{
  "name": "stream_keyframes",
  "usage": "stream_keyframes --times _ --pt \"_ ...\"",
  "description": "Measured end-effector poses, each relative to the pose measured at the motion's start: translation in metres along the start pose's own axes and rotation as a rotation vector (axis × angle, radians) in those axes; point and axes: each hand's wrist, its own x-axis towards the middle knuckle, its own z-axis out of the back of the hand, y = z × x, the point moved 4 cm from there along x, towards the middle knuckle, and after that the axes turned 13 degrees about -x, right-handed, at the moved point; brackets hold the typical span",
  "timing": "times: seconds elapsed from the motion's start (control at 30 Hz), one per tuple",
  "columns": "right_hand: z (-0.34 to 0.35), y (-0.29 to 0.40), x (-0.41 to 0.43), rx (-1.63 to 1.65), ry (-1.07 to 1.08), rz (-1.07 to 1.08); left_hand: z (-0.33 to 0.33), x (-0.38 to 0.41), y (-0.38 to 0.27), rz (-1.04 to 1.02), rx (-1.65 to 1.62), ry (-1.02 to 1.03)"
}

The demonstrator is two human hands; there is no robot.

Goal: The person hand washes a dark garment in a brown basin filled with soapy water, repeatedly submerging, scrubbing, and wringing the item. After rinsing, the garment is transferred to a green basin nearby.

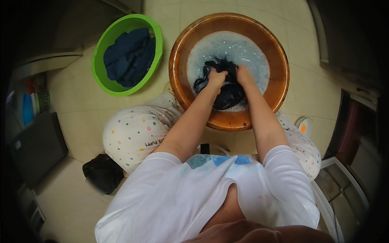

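A dark wet cloth garment (228,94) lies partly under soapy water (231,44) in a round brown basin (273,45). My left hand (217,78) grips the cloth near the middle of the basin, thumb on top. Close by on the right, my right hand (244,74) is closed on another part of the same garment; it is slightly blurred, and its fingertips are hidden. Below the hands, a rounded part of the cloth bulges above the suds. The basin stands on the floor between my knees.
A green plastic basin (100,77) holding dark blue cloth (129,57) stands on the tiled floor at the upper left. Beside my right knee is a small white dish (307,124) with an orange item (303,128). A black plastic bag (103,173) lies at the lower left.
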Motion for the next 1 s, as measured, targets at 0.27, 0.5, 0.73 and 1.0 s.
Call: stream_keyframes --times 0.27,0.5,0.73,1.0 --pt "-0.014 -0.058 0.042 0.499 -0.083 -0.063 -0.009 0.0 -0.007 0.108 -0.331 0.179" --pt "0.031 0.047 -0.068 0.544 -0.474 0.261 -0.012 0.001 -0.014 0.14 -0.687 0.28" --pt "0.095 0.141 -0.151 0.482 -0.589 0.622 -0.001 -0.053 -0.044 0.022 -0.91 0.672" --pt "0.074 0.057 -0.09 0.376 -0.952 0.23 -0.027 -0.023 -0.006 0.209 -0.681 0.353"
